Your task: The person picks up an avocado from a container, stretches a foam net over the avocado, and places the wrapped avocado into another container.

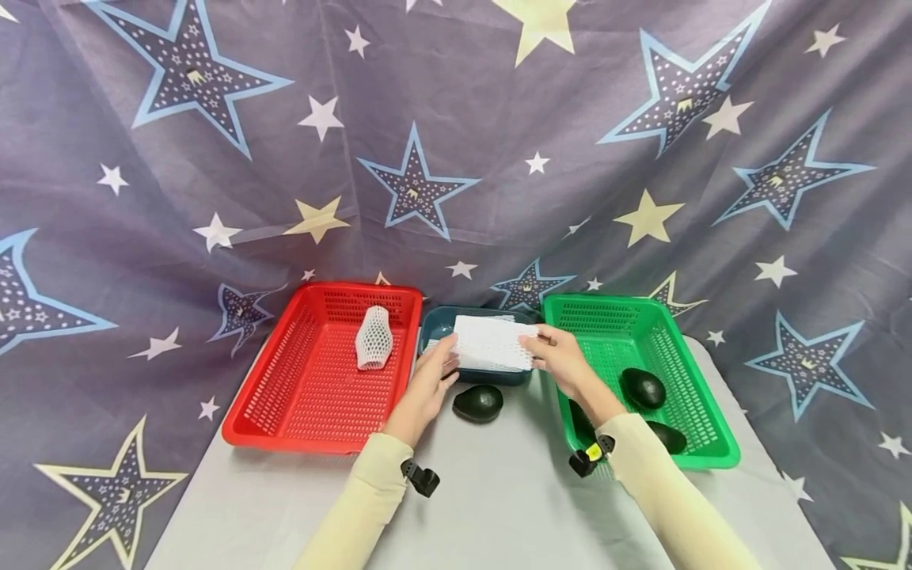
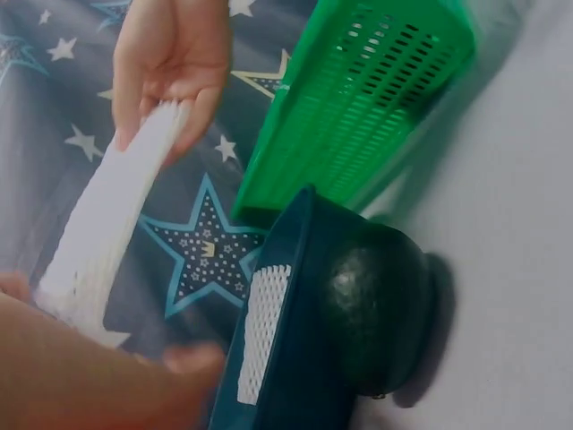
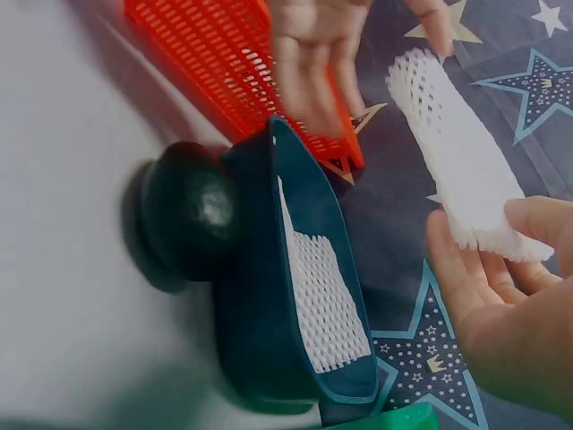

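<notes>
A flattened white foam fruit net is up above the dark blue basin. My right hand pinches one end of it between thumb and fingers, as the right wrist view shows. My left hand is beside the net's other end, its fingers spread and apart from the net. More white foam netting lies in the basin. A dark avocado rests on the table just in front of the basin.
To the left stands a red basket with a netted, bulging white sleeve inside. The green basket on the right holds several avocados. A star-patterned curtain hangs behind the white table.
</notes>
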A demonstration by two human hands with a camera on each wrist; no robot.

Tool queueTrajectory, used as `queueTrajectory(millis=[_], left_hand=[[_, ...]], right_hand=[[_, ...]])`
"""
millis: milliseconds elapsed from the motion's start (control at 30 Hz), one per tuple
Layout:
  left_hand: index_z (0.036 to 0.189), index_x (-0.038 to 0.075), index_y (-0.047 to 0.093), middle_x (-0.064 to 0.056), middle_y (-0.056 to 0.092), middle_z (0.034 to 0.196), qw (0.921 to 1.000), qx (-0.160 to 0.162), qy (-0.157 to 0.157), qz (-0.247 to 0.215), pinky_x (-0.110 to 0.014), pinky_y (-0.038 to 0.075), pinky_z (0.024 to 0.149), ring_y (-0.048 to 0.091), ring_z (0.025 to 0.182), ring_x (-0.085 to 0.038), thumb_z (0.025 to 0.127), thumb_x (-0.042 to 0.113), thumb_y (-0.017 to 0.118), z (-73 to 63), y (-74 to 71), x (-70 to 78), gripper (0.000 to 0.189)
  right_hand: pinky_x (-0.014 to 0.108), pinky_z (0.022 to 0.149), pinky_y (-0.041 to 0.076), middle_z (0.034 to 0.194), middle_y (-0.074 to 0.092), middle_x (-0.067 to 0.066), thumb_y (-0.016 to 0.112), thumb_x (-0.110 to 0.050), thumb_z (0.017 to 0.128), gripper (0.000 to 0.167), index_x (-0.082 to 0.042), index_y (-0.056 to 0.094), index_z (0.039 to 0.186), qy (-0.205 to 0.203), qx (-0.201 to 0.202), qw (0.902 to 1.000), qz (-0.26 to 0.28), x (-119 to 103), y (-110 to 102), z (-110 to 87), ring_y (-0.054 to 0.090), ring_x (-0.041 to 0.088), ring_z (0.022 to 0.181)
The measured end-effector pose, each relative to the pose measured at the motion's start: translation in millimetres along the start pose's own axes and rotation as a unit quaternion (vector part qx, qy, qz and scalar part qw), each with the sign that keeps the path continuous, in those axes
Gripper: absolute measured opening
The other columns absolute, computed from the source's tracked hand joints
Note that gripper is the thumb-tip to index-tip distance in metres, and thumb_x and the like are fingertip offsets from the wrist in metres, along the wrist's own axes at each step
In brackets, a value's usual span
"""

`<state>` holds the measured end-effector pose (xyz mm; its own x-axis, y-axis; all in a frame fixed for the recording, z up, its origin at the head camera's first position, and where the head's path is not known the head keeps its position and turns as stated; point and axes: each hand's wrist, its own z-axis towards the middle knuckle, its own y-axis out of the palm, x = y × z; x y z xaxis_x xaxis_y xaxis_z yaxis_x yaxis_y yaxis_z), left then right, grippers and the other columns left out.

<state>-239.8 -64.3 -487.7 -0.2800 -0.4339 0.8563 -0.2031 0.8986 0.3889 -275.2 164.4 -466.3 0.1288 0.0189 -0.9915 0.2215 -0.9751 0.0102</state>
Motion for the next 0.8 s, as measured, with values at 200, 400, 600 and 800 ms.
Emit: queueTrajectory(millis=[200, 400, 600, 800], left_hand=[[0.133, 0.0, 0.056, 0.004, 0.071, 0.094, 0.9958, -0.084, -0.013, -0.034, -0.04, 0.051, 0.099, 0.068, 0.089, -0.01, 0.102, 0.02, 0.06, 3.5, 0.7, 0.8, 0.037], [0.136, -0.003, 0.057, 0.0, 0.074, 0.102, 0.9948, -0.101, -0.011, 0.001, -0.027, 0.058, 0.085, 0.07, 0.093, -0.01, 0.099, 0.006, 0.062, 3.9, -1.9, -6.6, 0.038], [0.135, -0.007, 0.057, -0.004, 0.075, 0.102, 0.9965, -0.082, 0.001, 0.018, -0.026, 0.06, 0.081, 0.072, 0.089, -0.011, 0.096, 0.001, 0.064, 5.2, -5.3, -11.7, 0.041], [0.135, -0.007, 0.056, -0.002, 0.074, 0.099, 0.9974, -0.07, 0.0, 0.016, -0.024, 0.06, 0.078, 0.072, 0.088, -0.01, 0.095, -0.001, 0.065, 5.6, -5.1, -12.7, 0.041]], right_hand=[[0.024, 0.071, 0.059, 0.093, 0.074, -0.006, 0.063, -0.01, 0.1, 0.036, 0.01, 0.057, 0.129, 0.003, -0.028, 0.9996, -0.003, 9, 2, -13.6, 0.07, 0.008, 0.084], [0.023, 0.071, 0.06, 0.092, 0.075, -0.004, 0.064, -0.005, 0.098, 0.038, 0.013, 0.056, 0.131, 0.01, -0.015, 0.9998, 0.005, 15, 6, -18.1, 0.071, 0.008, 0.083], [0.024, 0.075, 0.061, 0.094, 0.074, -0.004, 0.065, -0.007, 0.098, 0.042, 0.013, 0.055, 0.133, 0.021, -0.004, 0.9997, 0.014, 20, 9, -20.1, 0.071, 0.008, 0.084], [0.025, 0.075, 0.061, 0.092, 0.075, -0.003, 0.067, -0.005, 0.096, 0.04, 0.014, 0.057, 0.13, 0.029, 0.009, 0.999, 0.032, 23, 13, -20.1, 0.072, 0.008, 0.084]])
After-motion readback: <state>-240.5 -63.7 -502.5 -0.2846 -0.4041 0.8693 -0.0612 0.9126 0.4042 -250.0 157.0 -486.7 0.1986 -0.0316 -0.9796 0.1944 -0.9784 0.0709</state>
